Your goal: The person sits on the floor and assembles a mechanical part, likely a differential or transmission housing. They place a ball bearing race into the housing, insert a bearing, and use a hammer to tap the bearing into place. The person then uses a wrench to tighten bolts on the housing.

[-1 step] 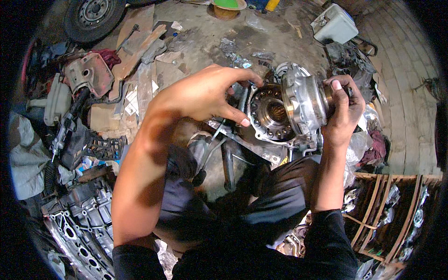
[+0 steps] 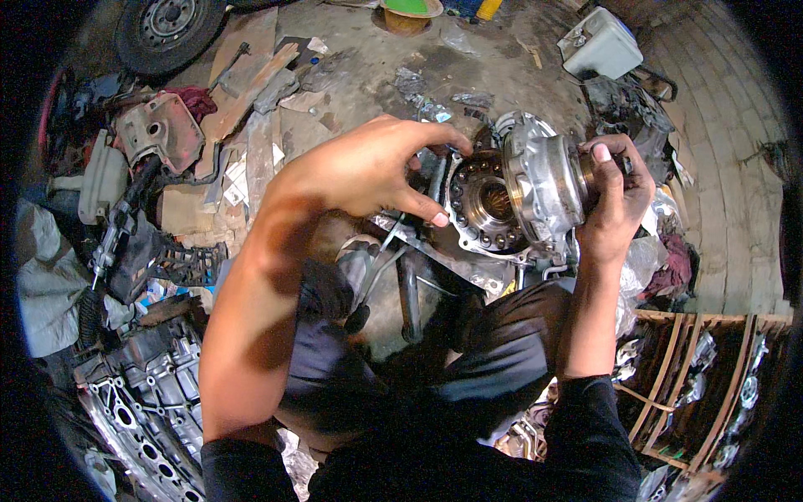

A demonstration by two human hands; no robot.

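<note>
While the right hand (image 2: 617,186) wraps around the narrow end of the drum (image 2: 545,182), over the right side of the housing (image 2: 465,242), the left hand (image 2: 386,163) curves wide open beside its left rim; whether it touches, I cannot tell.

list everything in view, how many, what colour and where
drum: one, silver, upper right of centre, at the housing
housing: one, grey metal, right of centre
wheel: at least one, black tyre, grey rim, top left
basin: one, yellow-brown, green inside, top centre
box: one, pale grey, upper right
pan: one, dull reddish, upper left
tank: one, off-white, far left
casting: at least one, silver, lower left
rack: one, brown wood, lower right
scraps: too many to count, mixed, around the floor
left hand: one, bare, at the housing's left edge
right hand: one, bare, gripping the drum
trousers: one pair, dark, lower centre
</note>
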